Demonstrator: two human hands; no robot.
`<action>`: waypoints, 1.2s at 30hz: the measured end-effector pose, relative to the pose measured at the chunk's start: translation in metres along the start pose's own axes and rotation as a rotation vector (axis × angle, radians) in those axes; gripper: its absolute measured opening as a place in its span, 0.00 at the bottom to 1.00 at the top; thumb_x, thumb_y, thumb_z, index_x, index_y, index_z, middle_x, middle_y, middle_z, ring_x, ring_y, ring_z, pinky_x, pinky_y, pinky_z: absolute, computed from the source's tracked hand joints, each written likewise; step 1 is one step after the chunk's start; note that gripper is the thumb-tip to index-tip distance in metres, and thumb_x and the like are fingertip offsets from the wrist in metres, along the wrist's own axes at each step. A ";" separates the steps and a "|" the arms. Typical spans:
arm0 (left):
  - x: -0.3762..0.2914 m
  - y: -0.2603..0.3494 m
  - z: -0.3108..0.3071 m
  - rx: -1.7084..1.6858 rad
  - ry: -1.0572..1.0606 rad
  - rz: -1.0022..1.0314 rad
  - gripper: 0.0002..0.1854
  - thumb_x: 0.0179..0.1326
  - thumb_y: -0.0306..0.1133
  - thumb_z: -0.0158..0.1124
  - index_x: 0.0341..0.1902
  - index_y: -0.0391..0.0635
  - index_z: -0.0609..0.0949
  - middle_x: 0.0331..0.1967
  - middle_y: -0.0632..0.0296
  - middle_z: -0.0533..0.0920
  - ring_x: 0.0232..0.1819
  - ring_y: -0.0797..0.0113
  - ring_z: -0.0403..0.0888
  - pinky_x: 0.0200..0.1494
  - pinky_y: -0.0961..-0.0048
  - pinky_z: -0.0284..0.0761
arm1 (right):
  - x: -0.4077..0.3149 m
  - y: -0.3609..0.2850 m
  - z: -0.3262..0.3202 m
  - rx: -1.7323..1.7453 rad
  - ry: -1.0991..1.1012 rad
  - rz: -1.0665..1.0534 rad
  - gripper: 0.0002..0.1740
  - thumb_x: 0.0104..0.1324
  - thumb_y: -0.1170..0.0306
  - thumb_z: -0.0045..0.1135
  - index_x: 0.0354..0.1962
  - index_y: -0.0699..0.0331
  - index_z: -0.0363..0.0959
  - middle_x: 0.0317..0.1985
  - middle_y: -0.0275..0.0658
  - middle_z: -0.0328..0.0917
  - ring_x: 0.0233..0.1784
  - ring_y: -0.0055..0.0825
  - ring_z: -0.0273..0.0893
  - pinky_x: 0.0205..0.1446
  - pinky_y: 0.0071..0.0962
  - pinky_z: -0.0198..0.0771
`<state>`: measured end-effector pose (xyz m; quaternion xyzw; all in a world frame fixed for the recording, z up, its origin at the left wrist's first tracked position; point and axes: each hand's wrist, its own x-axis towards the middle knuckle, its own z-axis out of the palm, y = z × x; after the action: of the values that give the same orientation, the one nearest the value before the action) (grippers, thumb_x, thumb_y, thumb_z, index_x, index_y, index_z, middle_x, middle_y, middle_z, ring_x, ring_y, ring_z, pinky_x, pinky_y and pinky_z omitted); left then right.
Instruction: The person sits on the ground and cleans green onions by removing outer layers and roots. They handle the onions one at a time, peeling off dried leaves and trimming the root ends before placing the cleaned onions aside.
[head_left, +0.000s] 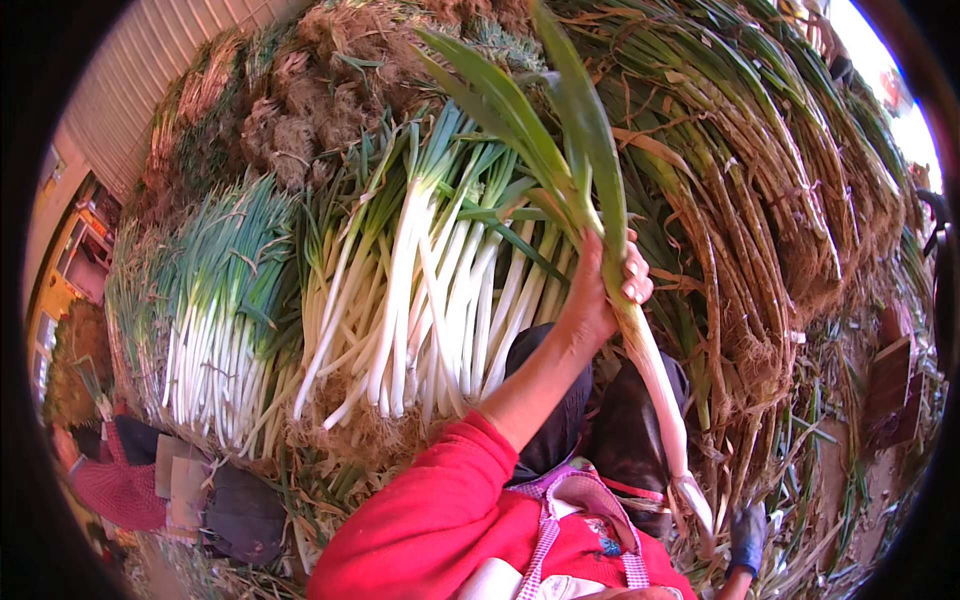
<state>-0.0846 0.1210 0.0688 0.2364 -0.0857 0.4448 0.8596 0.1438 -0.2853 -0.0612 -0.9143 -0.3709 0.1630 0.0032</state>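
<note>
My bare left hand (609, 281) is closed around a large green onion (646, 349) at the base of its green leaves. The leaves point to the top of the picture and the pale stalk runs down to the lower right. At its lower end, loose outer skin hangs off. My right hand (747, 534), in a blue-grey glove, is low at the right, near that end but apart from it; its fingers are partly hidden, so whether it holds anything does not show. White, cleaned green onions (442, 300) lie in a pile left of my left hand.
Unpeeled green onions (720, 247) with brown skins and roots are heaped at right. Another bundle of white-stalked onions (225, 330) lies at left, with root-end heaps (322, 97) behind. A person (124, 480) in a red checked sleeve works at lower left. Leaf scraps (817, 480) cover the ground.
</note>
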 end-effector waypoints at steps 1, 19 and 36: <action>-0.003 -0.012 -0.002 -0.009 -0.052 -0.029 0.29 0.62 0.63 0.47 0.47 0.47 0.74 0.22 0.68 0.72 0.16 0.77 0.68 0.21 0.77 0.66 | 0.001 -0.014 -0.008 0.127 0.136 -0.058 0.15 0.67 0.63 0.47 0.43 0.63 0.77 0.42 0.51 0.78 0.44 0.45 0.77 0.48 0.39 0.70; -0.014 -0.048 -0.019 0.616 0.381 -0.010 0.13 0.62 0.33 0.58 0.48 0.44 0.77 0.37 0.60 0.82 0.38 0.69 0.80 0.41 0.71 0.75 | 0.059 -0.258 -0.082 0.715 0.410 -0.830 0.17 0.57 0.65 0.63 0.43 0.64 0.74 0.32 0.50 0.77 0.36 0.48 0.76 0.39 0.38 0.72; 0.013 0.007 -0.036 0.212 0.292 0.019 0.25 0.60 0.55 0.57 0.49 0.47 0.75 0.38 0.63 0.79 0.26 0.71 0.70 0.31 0.70 0.68 | 0.025 -0.057 -0.018 1.515 -0.067 0.410 0.19 0.69 0.50 0.47 0.33 0.57 0.70 0.18 0.21 0.57 0.18 0.09 0.54 0.18 0.14 0.47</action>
<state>-0.0850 0.1516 0.0444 0.2577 0.0851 0.4892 0.8288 0.1272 -0.2255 -0.0445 -0.7077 0.0173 0.3965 0.5845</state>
